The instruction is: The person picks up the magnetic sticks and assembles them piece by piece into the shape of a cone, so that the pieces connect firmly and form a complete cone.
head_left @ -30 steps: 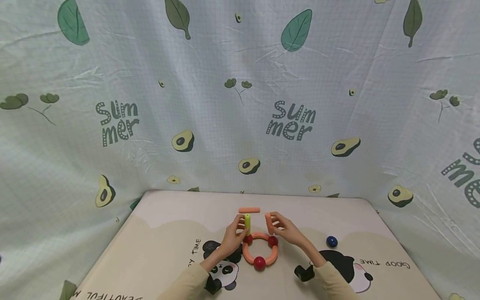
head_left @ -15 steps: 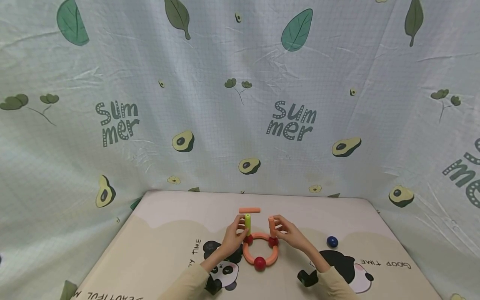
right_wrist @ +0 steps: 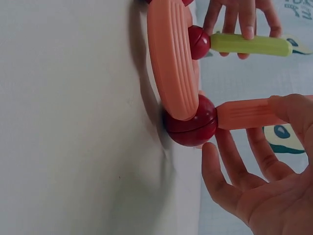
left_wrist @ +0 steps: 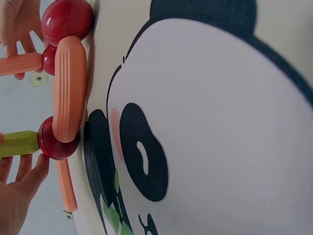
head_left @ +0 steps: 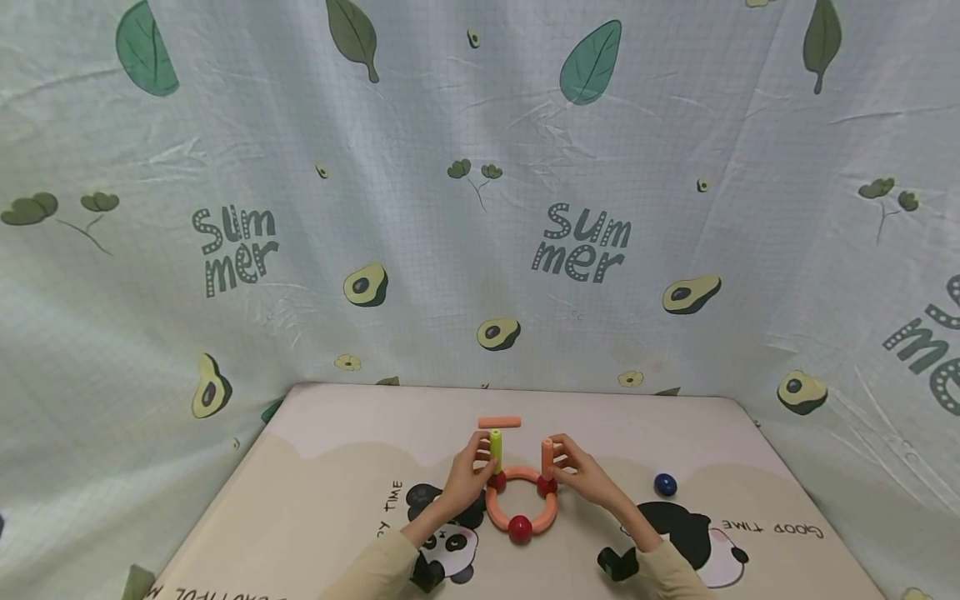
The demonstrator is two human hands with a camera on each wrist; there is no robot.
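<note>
Three curved orange rods point(head_left: 496, 510) and three red balls point(head_left: 520, 529) form a ring on the table. My left hand point(head_left: 467, 475) holds a straight yellow-green rod point(head_left: 496, 450) upright on the back-left ball, thumb and fingers around it. On the back-right ball point(right_wrist: 193, 125) stands a straight orange rod point(head_left: 547, 458), pinched by my right hand point(head_left: 585, 475). In the right wrist view, that rod's lower end meets the ball, and the thumb lies along its side. The left wrist view shows the yellow-green rod point(left_wrist: 19, 143) against its own ball point(left_wrist: 58, 139).
Another straight orange rod point(head_left: 499, 422) lies behind the ring. A dark blue ball point(head_left: 665, 484) rests off to the right. The tablecloth point(head_left: 330, 500) carries printed pandas and lettering, and a patterned curtain point(head_left: 420, 233) hangs behind the table.
My right hand has brought the orange rod right and down, from slightly left of the back-right ball onto its top, and straightened it. My left hand keeps its place.
</note>
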